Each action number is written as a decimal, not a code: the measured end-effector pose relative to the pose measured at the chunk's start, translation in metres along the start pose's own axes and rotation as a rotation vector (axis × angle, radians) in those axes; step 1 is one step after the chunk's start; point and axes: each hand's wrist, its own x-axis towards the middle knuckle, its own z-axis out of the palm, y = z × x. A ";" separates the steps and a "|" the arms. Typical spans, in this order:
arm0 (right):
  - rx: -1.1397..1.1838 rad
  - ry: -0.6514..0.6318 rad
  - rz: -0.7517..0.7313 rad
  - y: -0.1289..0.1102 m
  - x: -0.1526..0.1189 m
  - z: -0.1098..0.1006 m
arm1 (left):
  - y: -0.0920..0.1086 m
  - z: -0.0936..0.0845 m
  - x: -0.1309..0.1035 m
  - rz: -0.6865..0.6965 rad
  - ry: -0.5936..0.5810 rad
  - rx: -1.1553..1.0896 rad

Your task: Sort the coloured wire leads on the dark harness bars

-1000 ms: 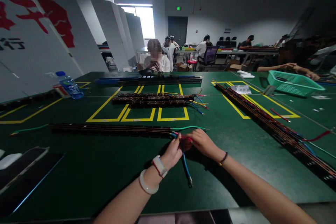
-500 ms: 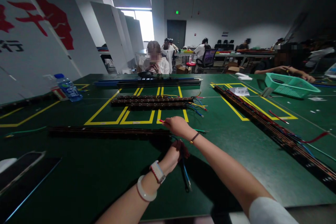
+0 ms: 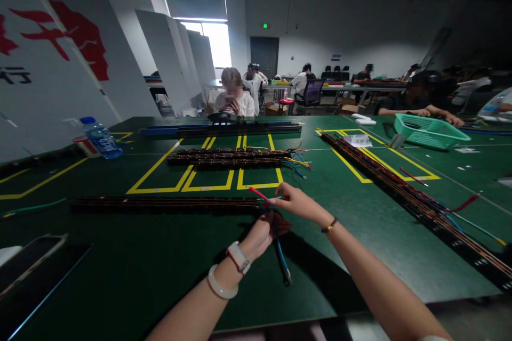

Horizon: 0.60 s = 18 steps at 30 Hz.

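A long dark strip (image 3: 168, 204) with copper-coloured lines lies crosswise before me, wires coming off its right end. My left hand (image 3: 262, 232) is closed around the base of these wires at that end; its fingertips are partly hidden. Out below it hangs a blue wire (image 3: 283, 258) with a metal lug. Just above, my right hand (image 3: 299, 203) pinches at a green wire (image 3: 275, 199), most of which its fingers cover. A red wire (image 3: 258, 193) sticks up to the left, close to the right fingertips.
Beyond lie several similar strips (image 3: 228, 158) with coloured wires, inside yellow tape outlines. Another long strip bundle (image 3: 400, 192) runs diagonally at right, near a green basket (image 3: 432, 132). A bottle (image 3: 100, 138) stands left, a phone (image 3: 36, 261) front left. People sit across the table.
My right hand has let go of the red wire, which now points up-left, and has shifted to the right and slightly down to the green wire. My left hand has stayed nearly in place.
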 end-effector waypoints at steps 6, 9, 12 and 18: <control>0.014 0.025 0.058 0.020 -0.079 0.053 | -0.001 0.000 0.001 0.023 -0.018 0.122; -0.031 0.167 0.003 0.023 -0.083 0.058 | 0.004 -0.002 -0.001 -0.007 -0.024 0.318; -0.126 0.322 -0.081 0.034 -0.065 0.042 | 0.014 -0.008 -0.003 -0.100 -0.036 0.513; -0.176 0.420 -0.145 0.055 -0.039 0.021 | 0.039 -0.025 -0.005 -0.208 -0.077 0.826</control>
